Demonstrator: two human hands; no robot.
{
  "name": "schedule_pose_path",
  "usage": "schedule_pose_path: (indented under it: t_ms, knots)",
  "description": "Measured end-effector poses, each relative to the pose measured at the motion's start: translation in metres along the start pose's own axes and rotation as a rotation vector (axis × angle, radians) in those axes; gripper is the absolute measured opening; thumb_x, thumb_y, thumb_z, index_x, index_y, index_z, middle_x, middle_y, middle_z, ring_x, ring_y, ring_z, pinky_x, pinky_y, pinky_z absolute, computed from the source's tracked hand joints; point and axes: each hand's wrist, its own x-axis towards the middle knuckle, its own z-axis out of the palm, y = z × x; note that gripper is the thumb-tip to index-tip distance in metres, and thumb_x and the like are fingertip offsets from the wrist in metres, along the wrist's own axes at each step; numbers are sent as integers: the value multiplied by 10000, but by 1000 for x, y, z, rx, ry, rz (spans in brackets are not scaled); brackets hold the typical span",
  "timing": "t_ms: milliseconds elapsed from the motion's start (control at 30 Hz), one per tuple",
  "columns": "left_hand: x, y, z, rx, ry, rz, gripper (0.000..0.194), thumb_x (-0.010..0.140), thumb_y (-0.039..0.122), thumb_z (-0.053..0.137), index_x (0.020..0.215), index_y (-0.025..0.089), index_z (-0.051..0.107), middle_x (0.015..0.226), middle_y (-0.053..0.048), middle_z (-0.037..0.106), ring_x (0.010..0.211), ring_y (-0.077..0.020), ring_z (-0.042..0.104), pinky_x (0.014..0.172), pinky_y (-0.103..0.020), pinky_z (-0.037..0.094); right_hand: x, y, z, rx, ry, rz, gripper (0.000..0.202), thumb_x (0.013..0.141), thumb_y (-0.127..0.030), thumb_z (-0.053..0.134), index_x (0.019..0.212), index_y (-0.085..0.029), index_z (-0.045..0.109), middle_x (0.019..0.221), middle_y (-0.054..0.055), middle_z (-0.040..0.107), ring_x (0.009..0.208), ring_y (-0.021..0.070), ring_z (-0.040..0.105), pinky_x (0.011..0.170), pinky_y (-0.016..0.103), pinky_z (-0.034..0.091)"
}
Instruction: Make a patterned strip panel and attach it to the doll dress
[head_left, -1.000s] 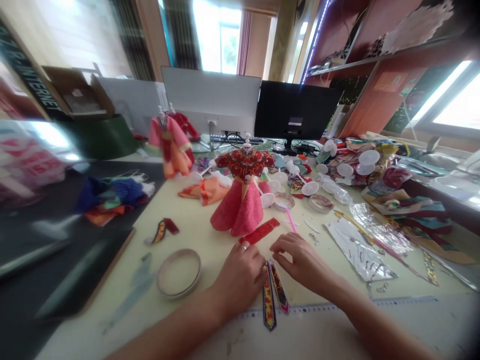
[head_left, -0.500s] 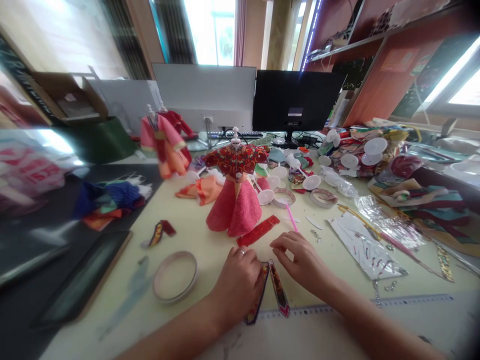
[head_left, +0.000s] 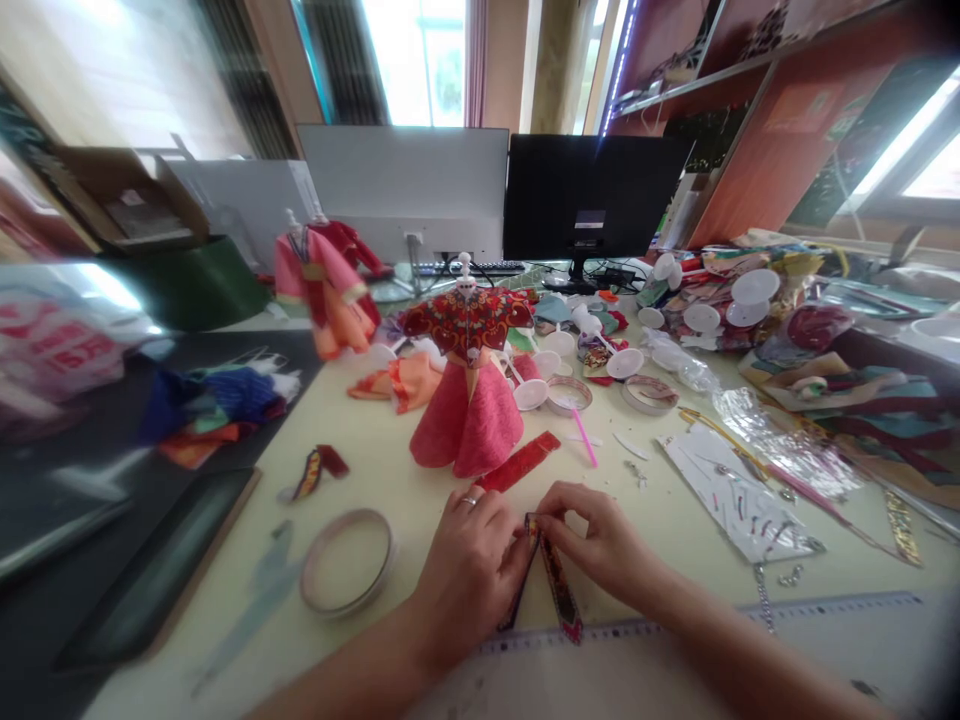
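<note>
A dark patterned ribbon [head_left: 560,588] with a pointed end lies folded in a narrow V on the pale table. My left hand [head_left: 480,555] grips it near the top of the fold and covers much of its left strip. Thumb and fingertips of my right hand [head_left: 592,530] pinch the ribbon at the fold, close beside the left fingers. Just beyond my hands lies a flat red strip of cloth [head_left: 519,462]. Behind that stands a small doll figure in a pink skirt [head_left: 469,415] and a patterned red top [head_left: 471,322].
A tape roll [head_left: 349,562] lies left of my hands, near a black tablet-like slab [head_left: 161,570]. A ruler [head_left: 622,630] runs along the table's front. To the right are a white card with small pins [head_left: 739,490] and crinkled clear plastic [head_left: 780,440]. Two monitors [head_left: 596,200] stand behind.
My right hand has moved left and down to the ribbon's fold, and its fingers have closed there. The left hand keeps its hold, with the fold now pinched between both.
</note>
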Motion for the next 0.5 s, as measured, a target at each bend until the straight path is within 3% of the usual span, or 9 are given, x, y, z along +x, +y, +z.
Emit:
schedule_pose_path:
  t_ms: [233, 500]
  knots:
    - [5, 4, -5, -181, 16, -177, 41, 802, 183, 546, 816, 154, 571, 741, -36, 559, 724, -183, 493, 731, -355, 408, 1, -6, -2, 139, -42, 72, 149, 799, -213, 526, 657, -183, 559, 647, -5, 587, 635, 133, 541, 602, 247, 435]
    - [6, 6, -8, -335, -88, -331, 135, 782, 161, 520, 650, 172, 493, 657, -6, 516, 677, -157, 480, 688, -305, 400, -3, -8, 3, 99, -37, 1, 134, 786, -179, 520, 654, -189, 543, 641, -5, 569, 632, 130, 527, 605, 251, 428]
